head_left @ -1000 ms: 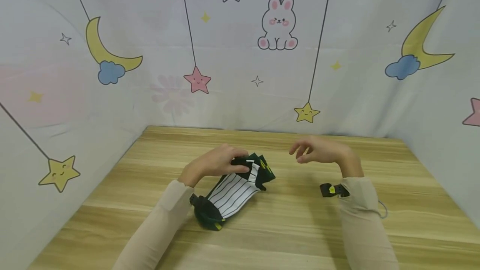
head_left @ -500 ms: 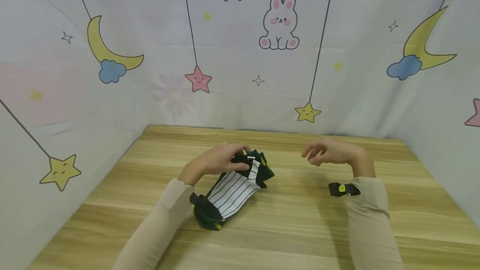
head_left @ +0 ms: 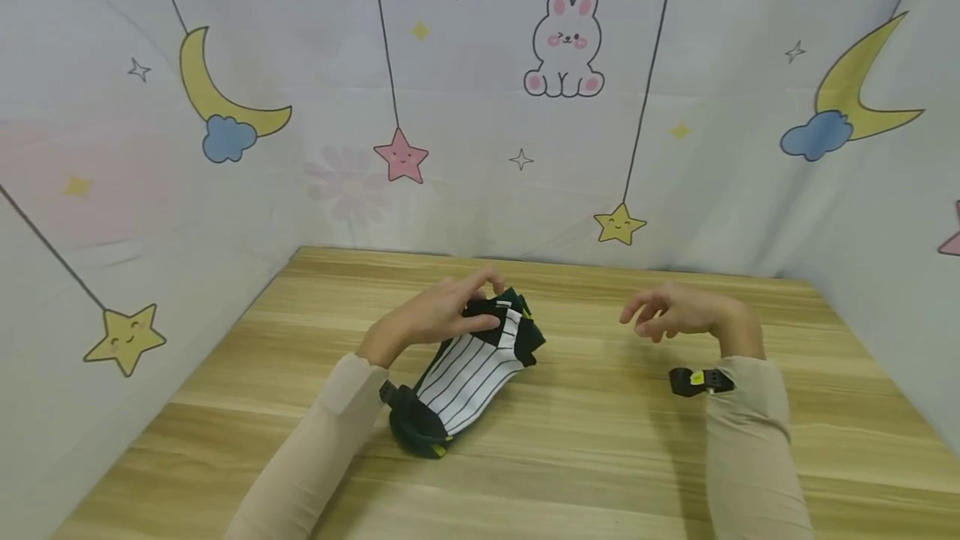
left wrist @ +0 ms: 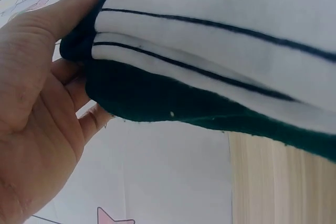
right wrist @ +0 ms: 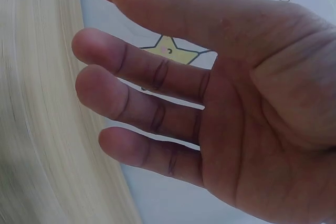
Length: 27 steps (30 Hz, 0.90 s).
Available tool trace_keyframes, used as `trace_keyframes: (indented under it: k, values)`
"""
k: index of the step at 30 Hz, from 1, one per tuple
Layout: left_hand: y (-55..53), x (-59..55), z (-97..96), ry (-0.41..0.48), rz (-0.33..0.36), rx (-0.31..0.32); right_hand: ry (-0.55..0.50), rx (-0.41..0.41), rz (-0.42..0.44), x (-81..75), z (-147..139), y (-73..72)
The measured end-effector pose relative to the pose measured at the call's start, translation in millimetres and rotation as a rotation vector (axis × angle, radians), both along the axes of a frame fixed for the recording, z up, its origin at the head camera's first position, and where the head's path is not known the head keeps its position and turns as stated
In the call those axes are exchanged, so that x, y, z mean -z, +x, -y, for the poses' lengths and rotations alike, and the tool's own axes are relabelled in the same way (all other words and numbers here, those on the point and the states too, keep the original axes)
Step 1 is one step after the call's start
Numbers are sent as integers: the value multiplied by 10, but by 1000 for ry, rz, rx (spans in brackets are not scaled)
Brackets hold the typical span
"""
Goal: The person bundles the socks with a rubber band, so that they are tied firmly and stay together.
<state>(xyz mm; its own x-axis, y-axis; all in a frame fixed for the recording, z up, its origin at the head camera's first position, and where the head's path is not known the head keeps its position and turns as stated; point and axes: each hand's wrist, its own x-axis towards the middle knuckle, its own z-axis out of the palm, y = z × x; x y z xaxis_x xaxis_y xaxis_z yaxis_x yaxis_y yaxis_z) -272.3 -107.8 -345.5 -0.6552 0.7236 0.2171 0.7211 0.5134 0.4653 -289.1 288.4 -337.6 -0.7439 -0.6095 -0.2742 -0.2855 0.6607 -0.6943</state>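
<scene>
A striped sock point(head_left: 474, 377), white with thin dark lines and a black heel and toe, lies over dark green sock fabric point(left wrist: 157, 95) with yellow marks. My left hand point(head_left: 442, 311) grips this stack near its far end, the thumb on the black heel patch. In the left wrist view the cloth runs between that thumb and the fingers behind it, whose tips are partly hidden. To the right, my right hand point(head_left: 678, 311) is held above the table with relaxed, slightly bent fingers and nothing in it; the right wrist view looks onto its palm.
Everything stands over a wood-grain table point(head_left: 600, 457). A white cloth backdrop point(head_left: 480, 207) printed with stars, moons and a rabbit rises behind and on both sides. A black strap device point(head_left: 697, 382) is worn at the right wrist.
My right hand has moved to the right, away from the socks. The left hand stays at the socks, its index finger now raised and straighter. The head view has shifted slightly.
</scene>
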Motion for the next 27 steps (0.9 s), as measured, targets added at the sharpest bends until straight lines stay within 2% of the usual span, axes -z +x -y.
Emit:
trace_keyframes:
  k: [7, 11, 19, 27]
  values:
    - [-20, -7, -3, -12, -80, 54, -30, 21, 5, 51, -99, -17]
    - [-16, -7, 2, -15, -76, 54, -16, 39, 13, 81, -133, -33]
    - [-8, 4, 23, 3, -7, 1, 5, 75, 67, 197, -186, -35]
    - [-41, 10, 28, 8, -81, 54, 11, 91, 148, 314, -242, -48]
